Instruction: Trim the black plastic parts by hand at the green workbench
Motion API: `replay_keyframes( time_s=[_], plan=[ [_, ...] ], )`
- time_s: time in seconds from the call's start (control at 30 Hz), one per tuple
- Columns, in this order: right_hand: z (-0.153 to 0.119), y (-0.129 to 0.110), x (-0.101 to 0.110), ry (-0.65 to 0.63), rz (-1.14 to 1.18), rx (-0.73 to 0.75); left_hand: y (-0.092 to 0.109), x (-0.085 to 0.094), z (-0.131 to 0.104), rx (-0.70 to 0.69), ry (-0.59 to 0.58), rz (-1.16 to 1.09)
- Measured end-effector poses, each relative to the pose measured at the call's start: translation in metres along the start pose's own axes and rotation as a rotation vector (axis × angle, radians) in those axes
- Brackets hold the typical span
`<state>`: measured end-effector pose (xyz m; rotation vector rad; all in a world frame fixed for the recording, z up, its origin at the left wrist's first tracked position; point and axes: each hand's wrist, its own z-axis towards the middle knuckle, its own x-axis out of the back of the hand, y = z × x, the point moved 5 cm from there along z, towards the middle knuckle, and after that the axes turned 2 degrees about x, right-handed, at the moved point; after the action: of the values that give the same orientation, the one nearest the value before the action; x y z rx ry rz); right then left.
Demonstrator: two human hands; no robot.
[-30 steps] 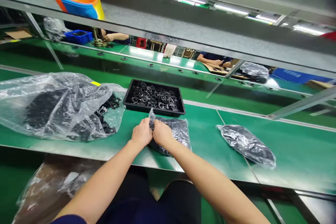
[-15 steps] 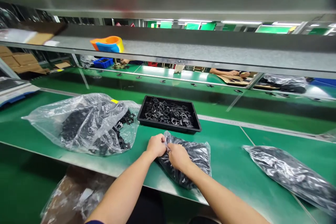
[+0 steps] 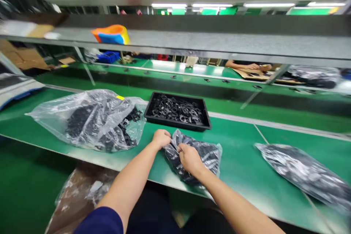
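A clear plastic bag (image 3: 207,155) full of dark parts lies on the green bench in front of me. At its near-left end, my left hand (image 3: 161,139) pinches one side of the plastic. My right hand (image 3: 189,158) grips the other side of the same end, resting over the bag. Between the two hands the plastic is drawn apart into a narrow gap. Just beyond the bag stands a black tray (image 3: 175,123) of small black ring-shaped parts. To the left, a larger clear bag (image 3: 93,120) lies with similar black parts showing at its right end.
Another filled plastic bag (image 3: 298,170) lies at the right. Behind the bench runs a green conveyor belt (image 3: 175,87) with scattered black parts. A metal shelf (image 3: 208,42) crosses above, holding an orange, blue and yellow tape ring (image 3: 111,34). A co-worker's hands (image 3: 253,66) are at the far side.
My hands have moved slightly apart, pulling the plastic at the bag's end wider. The view has tilted, so everything sits a little higher in the picture.
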<state>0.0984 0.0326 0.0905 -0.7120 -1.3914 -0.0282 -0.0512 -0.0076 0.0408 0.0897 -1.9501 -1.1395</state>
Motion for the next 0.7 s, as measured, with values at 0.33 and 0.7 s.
replay_keyframes(
  time_s=[0.33,0.7],
  plan=[
    [-0.018,0.011,0.003,0.059,0.036,-0.14,-0.018,-0.009,0.016,0.115,0.015,-0.051],
    [-0.016,0.013,0.011,0.011,0.138,-0.261,-0.002,0.01,-0.035,-0.151,0.053,0.026]
  ],
)
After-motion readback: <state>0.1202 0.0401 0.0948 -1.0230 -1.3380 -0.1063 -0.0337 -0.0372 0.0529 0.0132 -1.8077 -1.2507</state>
